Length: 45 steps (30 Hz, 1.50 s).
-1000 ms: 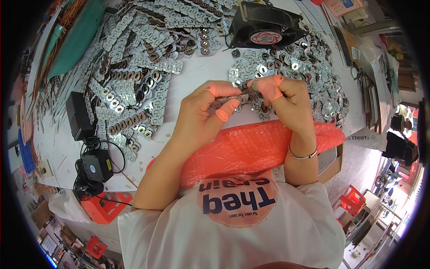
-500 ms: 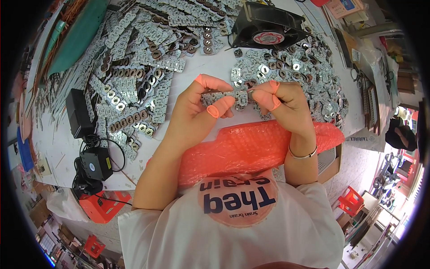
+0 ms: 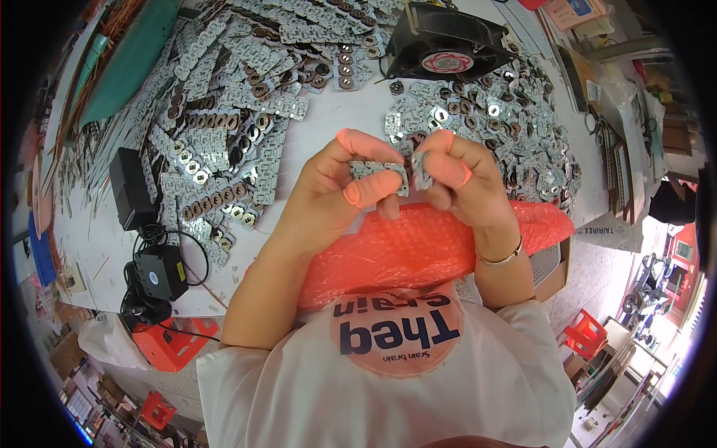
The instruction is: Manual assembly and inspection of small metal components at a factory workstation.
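Above the red bubble wrap (image 3: 396, 250), my left hand (image 3: 328, 183) pinches a short strip of small circuit boards (image 3: 382, 170) between thumb and fingers. Close to the strip's right end, my right hand (image 3: 474, 175) grips a small circuit board piece (image 3: 421, 173), turned steeply on edge. Whether that piece is still joined to the strip I cannot tell. Pink-orange finger cots cover the thumb and forefinger tips of both hands. Just beyond my right hand spreads a heap of single small boards (image 3: 478, 112), many with round metal parts.
Unseparated board strips (image 3: 216, 142) lie piled on the left of the white table (image 3: 328, 112). A black fan (image 3: 448, 45) stands at the back. Black power adapters (image 3: 158, 272) with cables are at the left edge, near a red stool (image 3: 175, 347). Scissors (image 3: 652, 128) lie far right.
Both hands have come slightly nearer to me. The right-end piece, flat in line with the strip before, is now tilted on edge in my right fingers.
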Each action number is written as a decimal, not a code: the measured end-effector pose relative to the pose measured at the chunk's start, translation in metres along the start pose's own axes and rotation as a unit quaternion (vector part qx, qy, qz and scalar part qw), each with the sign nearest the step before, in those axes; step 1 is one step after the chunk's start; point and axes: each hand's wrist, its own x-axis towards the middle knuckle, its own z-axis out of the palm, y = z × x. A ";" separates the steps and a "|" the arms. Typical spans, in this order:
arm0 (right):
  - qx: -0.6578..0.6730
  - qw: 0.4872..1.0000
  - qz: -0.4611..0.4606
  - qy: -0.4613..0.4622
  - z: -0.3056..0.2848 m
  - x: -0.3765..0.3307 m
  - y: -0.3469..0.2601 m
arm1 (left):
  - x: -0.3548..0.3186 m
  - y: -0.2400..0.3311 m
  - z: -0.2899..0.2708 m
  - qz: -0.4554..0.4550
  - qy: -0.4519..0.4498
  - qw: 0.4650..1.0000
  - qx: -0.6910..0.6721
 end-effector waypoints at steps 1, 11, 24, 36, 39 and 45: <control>0.000 1.000 0.000 0.000 -0.001 0.001 0.001 | 0.001 -0.001 0.004 0.056 0.029 0.997 0.040; -0.219 0.964 -0.147 0.046 0.001 0.005 0.010 | 0.005 -0.012 0.000 0.273 0.092 0.886 0.362; -0.106 0.986 -0.088 0.099 0.004 0.006 0.010 | 0.010 -0.014 0.000 0.290 0.089 0.867 0.395; -0.329 0.922 -0.153 0.138 -0.015 0.007 0.000 | 0.008 -0.018 -0.004 0.147 0.074 0.914 0.371; -0.288 0.947 -0.116 0.081 -0.017 0.004 0.000 | 0.008 -0.013 0.002 0.106 0.126 0.968 0.191; -0.267 0.953 -0.141 0.017 -0.014 0.006 0.000 | 0.007 -0.006 0.004 0.085 0.133 0.977 0.145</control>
